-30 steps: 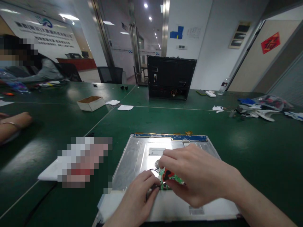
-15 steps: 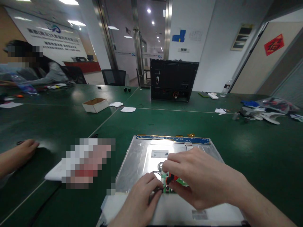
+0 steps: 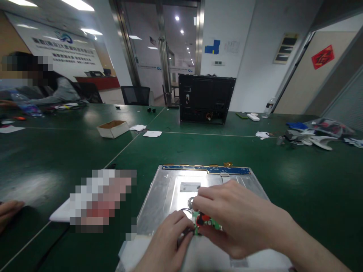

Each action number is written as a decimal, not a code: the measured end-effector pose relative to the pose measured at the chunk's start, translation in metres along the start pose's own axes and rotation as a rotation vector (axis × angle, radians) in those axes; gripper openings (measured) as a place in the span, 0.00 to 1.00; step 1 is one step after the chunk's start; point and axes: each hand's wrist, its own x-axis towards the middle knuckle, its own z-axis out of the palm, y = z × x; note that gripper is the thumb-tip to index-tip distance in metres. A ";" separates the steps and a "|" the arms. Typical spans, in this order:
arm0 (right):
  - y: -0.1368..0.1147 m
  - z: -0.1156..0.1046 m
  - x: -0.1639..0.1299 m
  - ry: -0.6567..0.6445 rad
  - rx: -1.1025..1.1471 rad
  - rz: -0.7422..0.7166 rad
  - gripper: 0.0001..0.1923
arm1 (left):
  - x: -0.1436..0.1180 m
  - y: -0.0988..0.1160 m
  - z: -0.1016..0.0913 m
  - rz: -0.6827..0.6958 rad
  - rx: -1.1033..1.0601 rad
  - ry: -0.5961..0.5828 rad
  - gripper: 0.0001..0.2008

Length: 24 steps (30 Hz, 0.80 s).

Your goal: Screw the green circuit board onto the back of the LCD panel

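Silver metal panel (image 3: 167, 196) lies flat on the green bench (image 3: 297, 181), near edge. A blue strip board (image 3: 207, 169) runs along the panel's far edge, and a white label (image 3: 189, 187) sits on the panel just this side of that strip. Small green circuit board (image 3: 208, 223) rests on the panel's near-middle, partly hidden by fingers. Right hand (image 3: 238, 223) is over the panel, its grip pinched narrow on the green board's top edge, thumb and fingers touching it. Left hand (image 3: 167, 241) is at the panel's near edge, just left of the green board, grip closed narrow on a thin dark cable (image 3: 184, 233) that leads to the board. A white sheet (image 3: 141, 245) is under the panel's near edge.

Left of the panel there is a pixelated flat item (image 3: 99, 200) on the bench. Far beyond the panel is a black chassis (image 3: 205, 98) standing upright. Far left of the panel is an open cardboard box (image 3: 112, 128) with white paper scraps (image 3: 152, 133) beside it. Far right of the panel lies a pile of plastic parts and bags (image 3: 317, 134). Another person's hand (image 3: 8, 211) rests on the bench well left of the panel; a seated person (image 3: 51, 85) is at the far-left end of the bench.
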 end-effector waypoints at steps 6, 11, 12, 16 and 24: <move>-0.001 0.002 0.002 -0.001 -0.017 -0.016 0.03 | 0.001 -0.001 -0.001 0.021 0.000 0.025 0.08; 0.001 0.003 0.003 0.006 -0.073 0.032 0.08 | -0.001 -0.003 0.001 0.035 -0.001 0.062 0.08; 0.001 0.002 0.002 0.003 -0.063 0.031 0.07 | -0.001 -0.003 0.002 0.033 -0.001 0.059 0.08; 0.000 0.000 0.000 -0.004 -0.003 -0.003 0.07 | 0.001 -0.002 0.002 0.036 0.006 0.034 0.09; 0.001 0.003 0.005 0.000 -0.068 0.052 0.07 | 0.000 0.000 0.002 0.047 0.027 0.063 0.10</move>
